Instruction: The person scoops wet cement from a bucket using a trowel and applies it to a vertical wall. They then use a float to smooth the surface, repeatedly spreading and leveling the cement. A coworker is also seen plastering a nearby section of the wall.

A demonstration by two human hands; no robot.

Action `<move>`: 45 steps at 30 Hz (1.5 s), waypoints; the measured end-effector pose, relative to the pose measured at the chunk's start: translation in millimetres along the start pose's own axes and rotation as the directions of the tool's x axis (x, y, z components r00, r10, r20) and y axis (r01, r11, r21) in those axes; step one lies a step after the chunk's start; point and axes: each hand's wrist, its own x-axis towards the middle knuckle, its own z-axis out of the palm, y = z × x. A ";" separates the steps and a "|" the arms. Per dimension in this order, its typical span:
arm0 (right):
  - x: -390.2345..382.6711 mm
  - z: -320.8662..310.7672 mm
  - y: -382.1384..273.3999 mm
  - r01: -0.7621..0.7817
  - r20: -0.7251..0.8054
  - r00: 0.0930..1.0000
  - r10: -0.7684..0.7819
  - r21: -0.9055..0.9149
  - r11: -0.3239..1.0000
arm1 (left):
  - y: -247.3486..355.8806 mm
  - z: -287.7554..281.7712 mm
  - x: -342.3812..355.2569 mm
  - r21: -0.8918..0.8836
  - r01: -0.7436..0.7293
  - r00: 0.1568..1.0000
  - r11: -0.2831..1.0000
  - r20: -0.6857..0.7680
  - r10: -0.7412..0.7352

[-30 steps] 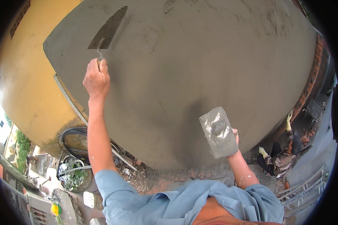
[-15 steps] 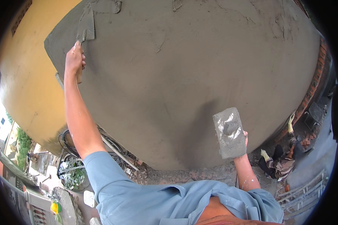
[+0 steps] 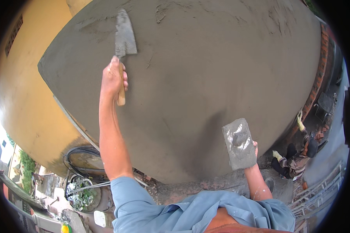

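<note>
My left hand [image 3: 113,79] is closed round the wooden handle of a trowel [image 3: 125,37], its blade pointing up, smeared with grey mortar. The blade lies over the upper left of a wall [image 3: 190,77] coated in wet grey mortar; whether it touches cannot be told. Low on the right, my right hand [image 3: 255,149] grips a mortar board [image 3: 239,149], a rectangular slab caked in grey with pale streaks and a small lump of mortar on top. Most of that hand is hidden behind the board.
A yellow wall [image 3: 27,89] adjoins on the left, with black cables [image 3: 79,151] and a potted plant [image 3: 81,192] below. At lower right a co-worker [image 3: 295,161] in pale gloves crouches near a brick edge [image 3: 317,77]. Metal ladder-like frames [image 3: 319,194] lie beyond.
My left hand has moved right and down with the trowel, away from the wall's left edge. The board in my right hand has sunk slightly.
</note>
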 end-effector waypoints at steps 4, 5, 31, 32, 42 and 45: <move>-1.3 -0.8 -1.8 -0.016 -0.012 1.000 0.016 -0.013 1.000 | 24.4 4.6 -12.4 0.065 -0.097 0.995 0.993 0.031 0.095; -2.9 1.5 -1.5 -0.024 -0.027 0.999 0.023 -0.018 1.000 | 31.4 7.1 -9.2 0.057 -0.042 0.999 0.998 -0.016 0.043; 3.2 27.8 1.7 -0.226 0.001 0.974 0.228 -0.116 0.967 | -119.5 -46.4 -137.3 0.112 0.130 0.946 0.985 -0.310 -0.089; 3.9 26.1 3.8 -0.223 0.052 0.972 0.228 -0.084 0.971 | -120.1 -43.4 -162.9 0.219 0.156 0.957 0.963 -0.275 -0.093; 28.5 34.4 19.6 -0.120 0.049 0.991 0.123 -0.055 0.991 | -104.6 33.9 -281.9 0.495 -0.540 0.828 0.681 0.460 0.322; 35.1 37.2 15.7 -0.143 0.048 0.988 0.146 -0.076 0.987 | -101.2 53.5 -270.7 0.479 -0.575 0.794 0.664 0.524 0.309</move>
